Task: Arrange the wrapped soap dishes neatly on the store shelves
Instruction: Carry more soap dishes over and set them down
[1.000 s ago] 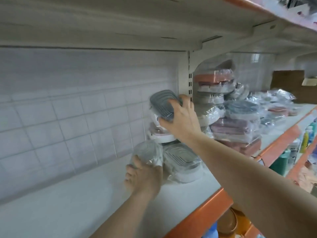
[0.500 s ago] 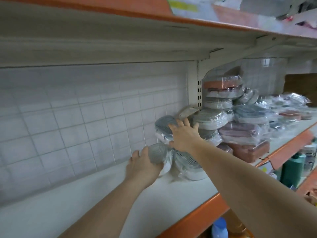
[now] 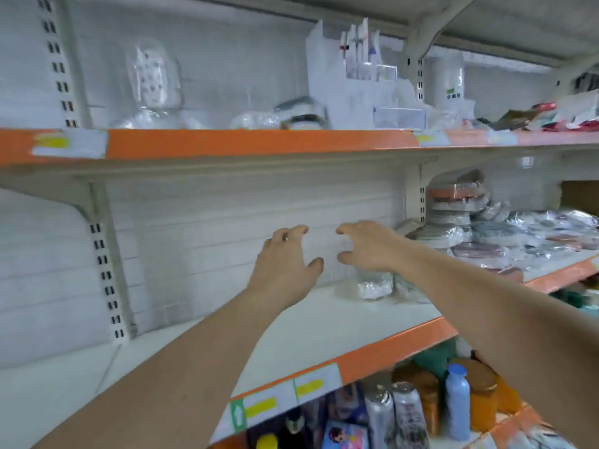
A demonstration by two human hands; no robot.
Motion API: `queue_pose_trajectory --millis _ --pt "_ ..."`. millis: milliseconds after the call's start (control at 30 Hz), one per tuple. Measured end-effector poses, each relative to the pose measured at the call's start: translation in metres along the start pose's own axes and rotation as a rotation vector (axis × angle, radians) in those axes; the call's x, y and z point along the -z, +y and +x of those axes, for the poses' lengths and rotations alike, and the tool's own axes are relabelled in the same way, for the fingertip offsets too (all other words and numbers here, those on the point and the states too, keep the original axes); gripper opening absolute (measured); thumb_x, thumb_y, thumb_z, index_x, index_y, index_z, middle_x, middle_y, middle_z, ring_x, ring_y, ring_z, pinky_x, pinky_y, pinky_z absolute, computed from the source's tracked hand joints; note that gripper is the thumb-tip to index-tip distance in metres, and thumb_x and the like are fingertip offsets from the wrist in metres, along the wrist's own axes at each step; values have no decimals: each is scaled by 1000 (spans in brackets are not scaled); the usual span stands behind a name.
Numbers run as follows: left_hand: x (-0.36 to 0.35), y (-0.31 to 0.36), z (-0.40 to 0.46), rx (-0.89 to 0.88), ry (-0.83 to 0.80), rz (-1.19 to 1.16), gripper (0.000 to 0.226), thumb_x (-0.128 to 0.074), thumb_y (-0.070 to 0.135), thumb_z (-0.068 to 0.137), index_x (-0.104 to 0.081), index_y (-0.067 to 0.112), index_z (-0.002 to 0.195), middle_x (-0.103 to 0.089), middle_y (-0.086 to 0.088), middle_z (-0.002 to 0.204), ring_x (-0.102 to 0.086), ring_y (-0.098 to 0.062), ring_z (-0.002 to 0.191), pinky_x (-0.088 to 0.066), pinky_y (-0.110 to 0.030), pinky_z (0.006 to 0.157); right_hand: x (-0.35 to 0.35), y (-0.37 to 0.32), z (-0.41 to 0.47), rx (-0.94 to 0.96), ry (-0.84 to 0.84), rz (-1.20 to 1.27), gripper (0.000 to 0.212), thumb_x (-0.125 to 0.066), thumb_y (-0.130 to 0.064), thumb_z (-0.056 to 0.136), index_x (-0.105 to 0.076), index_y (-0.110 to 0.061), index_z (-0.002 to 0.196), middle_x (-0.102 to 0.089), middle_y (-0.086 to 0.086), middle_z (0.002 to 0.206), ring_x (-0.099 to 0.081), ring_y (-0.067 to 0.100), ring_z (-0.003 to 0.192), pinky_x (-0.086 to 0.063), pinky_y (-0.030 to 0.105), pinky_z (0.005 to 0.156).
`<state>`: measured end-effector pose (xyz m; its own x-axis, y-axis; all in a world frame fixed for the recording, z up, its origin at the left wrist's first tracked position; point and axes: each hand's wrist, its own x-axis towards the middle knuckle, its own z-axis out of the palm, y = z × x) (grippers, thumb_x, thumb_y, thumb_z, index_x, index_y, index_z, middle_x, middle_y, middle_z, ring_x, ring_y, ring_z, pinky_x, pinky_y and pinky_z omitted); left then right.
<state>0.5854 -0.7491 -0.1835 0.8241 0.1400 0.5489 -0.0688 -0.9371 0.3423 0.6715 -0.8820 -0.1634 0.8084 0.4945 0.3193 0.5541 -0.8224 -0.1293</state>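
Your two arms are bare from the frame's lower edge up to the wrists: no sleeve or cuff shows on either forearm. Your left hand (image 3: 285,267) and right hand (image 3: 372,247) wear no gloves, and no rings, watch or bands show at fingers or wrists.

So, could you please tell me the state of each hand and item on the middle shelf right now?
Left hand: open, holding nothing.
Right hand: open, holding nothing.
Clear-wrapped grey soap dish: lying on shelf, untouched.
Stacked plastic-wrapped soap dishes: piled unevenly at right.
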Motion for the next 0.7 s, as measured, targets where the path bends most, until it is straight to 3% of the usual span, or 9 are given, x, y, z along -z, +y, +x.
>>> queue_pose_trajectory --millis 133,367,500,700 --pt "97 -41 -80 -36 106 64 53 -48 32 95 -28 24 143 -30 0 145 -31 -17 132 -28 -26 101 31 -113 -51 124 96 110 48 -51 -40 92 -43 -23 137 -51 2 135 -48 21 121 -37 29 92" --pt "261 -103 -165 20 344 225 46 -49 28 94 -37 23 138 -41 -2 137 -38 -20 126 -25 -22 88 92 -288 -90 363 305 235 37 -53 -32 91 -56 -19 126 -63 3 119 -55 25 111 -42 30 90" --pt "330 -136 -186 75 440 309 44 -50 27 94 -40 21 136 -44 -4 133 -48 -25 113 -28 -24 88 124 -350 -92 441 367 225 35 -53 -34 91 -58 -22 123 -64 3 117 -55 23 110 -41 28 90" --pt "394 -190 -180 246 504 381 40 -50 28 94 -43 22 133 -45 -6 130 -46 -26 113 -34 -29 88 142 -412 -60 544 359 214 37 -53 -35 91 -55 -22 126 -59 3 124 -49 22 116 -37 28 92"
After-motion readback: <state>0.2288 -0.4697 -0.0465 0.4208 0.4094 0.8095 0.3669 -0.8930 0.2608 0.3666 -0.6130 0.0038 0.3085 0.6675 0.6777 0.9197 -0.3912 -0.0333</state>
